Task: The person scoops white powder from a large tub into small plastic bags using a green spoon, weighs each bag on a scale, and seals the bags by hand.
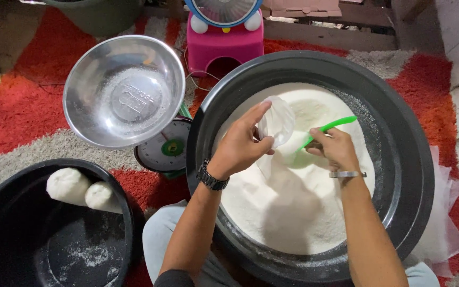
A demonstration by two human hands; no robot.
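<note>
A big black basin (410, 159) in front of me is filled with white powder (293, 207). My left hand (240, 146) holds a small clear plastic bag (277, 121) open above the powder. Close to the bag's right side, my right hand (336, 149) grips a green plastic scoop (331, 126), with its tip pointing up and right. A dark watch is on my left wrist and a silver bracelet on my right.
A steel bowl (123, 90) sits on a green kitchen scale (164, 151) to the left. A second black basin (54, 234) at bottom left holds two filled white bags (81, 190). A pink fan base (224, 37) stands behind, on a red and grey rug (27, 101). Clear plastic lies at right.
</note>
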